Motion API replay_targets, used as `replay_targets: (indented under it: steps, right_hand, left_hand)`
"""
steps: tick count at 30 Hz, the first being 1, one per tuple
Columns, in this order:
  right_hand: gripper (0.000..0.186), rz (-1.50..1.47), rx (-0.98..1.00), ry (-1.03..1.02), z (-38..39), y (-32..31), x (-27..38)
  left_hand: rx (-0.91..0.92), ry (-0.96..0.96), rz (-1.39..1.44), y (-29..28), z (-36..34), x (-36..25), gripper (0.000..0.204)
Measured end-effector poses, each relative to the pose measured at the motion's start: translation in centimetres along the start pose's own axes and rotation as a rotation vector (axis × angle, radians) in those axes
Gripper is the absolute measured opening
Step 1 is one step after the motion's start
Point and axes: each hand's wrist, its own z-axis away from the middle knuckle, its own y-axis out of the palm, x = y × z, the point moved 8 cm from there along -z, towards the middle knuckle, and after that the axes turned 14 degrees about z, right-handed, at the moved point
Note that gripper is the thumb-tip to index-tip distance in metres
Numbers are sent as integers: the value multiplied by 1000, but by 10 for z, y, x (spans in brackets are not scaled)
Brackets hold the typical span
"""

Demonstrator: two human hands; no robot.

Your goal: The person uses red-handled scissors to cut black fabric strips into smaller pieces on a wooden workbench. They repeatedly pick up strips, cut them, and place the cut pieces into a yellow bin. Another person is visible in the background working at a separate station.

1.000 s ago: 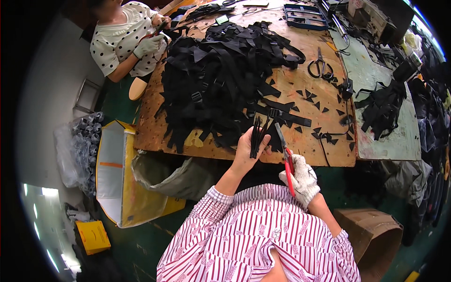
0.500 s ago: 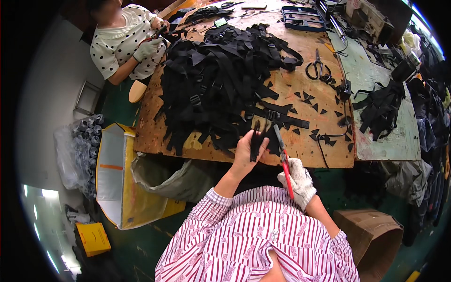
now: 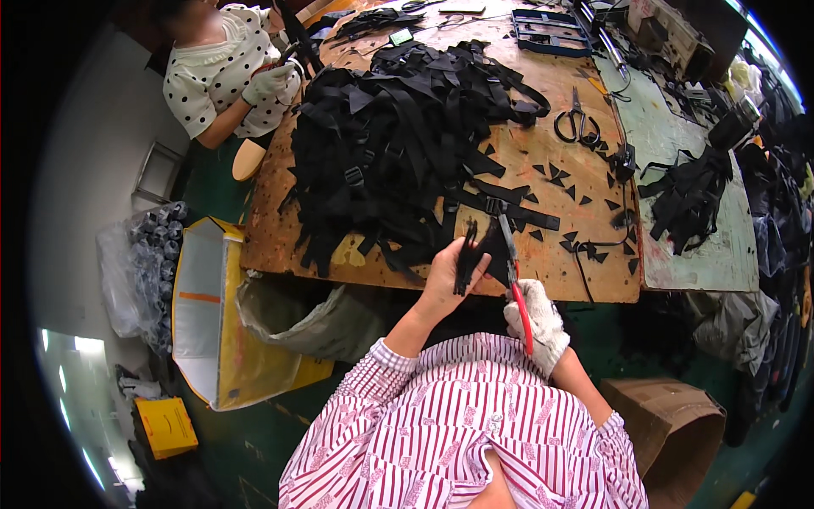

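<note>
Bare, my left hand pinches a small bunch of black webbing straps just over the table's front edge, their ends pointing up and away. My right hand, in a white knitted glove, is closed around a long red-handled tool with narrow dark metal jaws. The jaws reach up beside the bunch, close to a strap with a black buckle lying on the table. Whether they touch any strap, I cannot tell. A large heap of black straps lies just beyond my left hand.
Black-handled scissors and triangular black scraps lie on the wooden table. A blue tray sits at the back. Far left, a co-worker handles straps. A yellow-edged bin and cardboard box flank me.
My left hand has tilted the bunch, and its straps now spread a little. The tool has shifted slightly. At far left, the co-worker has lifted black straps higher.
</note>
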Motion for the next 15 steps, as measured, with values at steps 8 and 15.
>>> replay_targets:
  steps: [8, 15]
  right_hand:
    - [23, -596, -131, 151, -4, -17, -1]
    - [27, -643, -169, -24, -8, -28, -21]
  left_hand:
    - [-57, 30, -29, -8, 15, 3, 17]
    - [214, 925, -265, 7, 36, -96, 26]
